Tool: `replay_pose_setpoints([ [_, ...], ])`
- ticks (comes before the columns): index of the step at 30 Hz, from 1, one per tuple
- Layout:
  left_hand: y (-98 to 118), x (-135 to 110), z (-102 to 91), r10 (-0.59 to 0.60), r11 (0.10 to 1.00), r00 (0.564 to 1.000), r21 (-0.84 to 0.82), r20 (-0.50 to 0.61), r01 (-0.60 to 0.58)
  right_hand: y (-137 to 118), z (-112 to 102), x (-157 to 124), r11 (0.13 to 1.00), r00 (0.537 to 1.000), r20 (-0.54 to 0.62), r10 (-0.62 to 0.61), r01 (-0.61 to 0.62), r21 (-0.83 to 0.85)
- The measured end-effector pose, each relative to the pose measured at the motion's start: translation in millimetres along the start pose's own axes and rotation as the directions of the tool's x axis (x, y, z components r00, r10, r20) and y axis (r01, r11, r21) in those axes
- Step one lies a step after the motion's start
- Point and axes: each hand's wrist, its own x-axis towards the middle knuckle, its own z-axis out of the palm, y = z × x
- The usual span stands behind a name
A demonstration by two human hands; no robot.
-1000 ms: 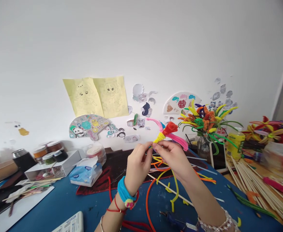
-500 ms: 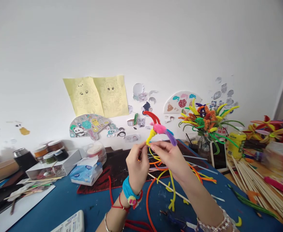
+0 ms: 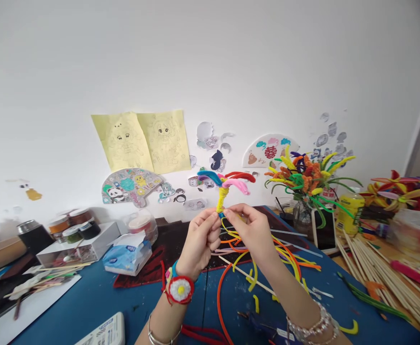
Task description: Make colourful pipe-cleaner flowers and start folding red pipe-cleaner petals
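Observation:
Between my two hands stands a pipe cleaner flower (image 3: 223, 191), upright, with blue, purple, red and pink petals spread out above a wrapped yellow stem. My left hand (image 3: 201, 235) pinches the bottom of the stem with thumb and forefinger. From the other side, the fingertips of my right hand (image 3: 251, 227) close on the same spot, by a yellow strand that hangs down. Loose yellow and orange pipe cleaners (image 3: 236, 242) lie on the table beneath and behind my hands. A flower bracelet (image 3: 179, 290) circles my left wrist.
A tissue pack (image 3: 128, 256) and a white shelf with paint jars (image 3: 81, 229) stand at left. To the right are a vase of pipe cleaner flowers (image 3: 305, 179), a phone (image 3: 323, 230), a yellow bottle (image 3: 349, 213) and wooden sticks (image 3: 378, 273). A glue gun (image 3: 263, 328) lies in front.
The flower has turned and come upright; its petals, bunched and tilted right before, now spread to both sides. My left wrist has rotated, bringing the bracelet's white flower into sight.

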Motion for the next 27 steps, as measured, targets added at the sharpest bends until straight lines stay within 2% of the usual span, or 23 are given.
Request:
replay_pose_setpoints([
  [7,-4,-1,6.1,0.106,0.99,0.991,0.106,-0.08,-0.098,-3,4,-4,0.996,1.0,-0.009,-0.028,0.027,-0.08],
  [19,-9,2,3.2,0.232,0.951,0.966,0.236,-0.115,-0.2,-9,1,-7,0.987,0.99,0.118,-0.074,0.09,-0.132],
  [25,-6,1,4.8,0.157,0.969,0.98,0.211,-0.126,-0.128,-11,-2,-5,0.974,0.991,0.09,-0.103,0.119,-0.191],
  [27,-6,2,4.3,0.177,0.959,0.976,0.245,-0.13,-0.141,-9,-3,-4,0.972,0.99,0.099,-0.104,0.122,-0.202],
])
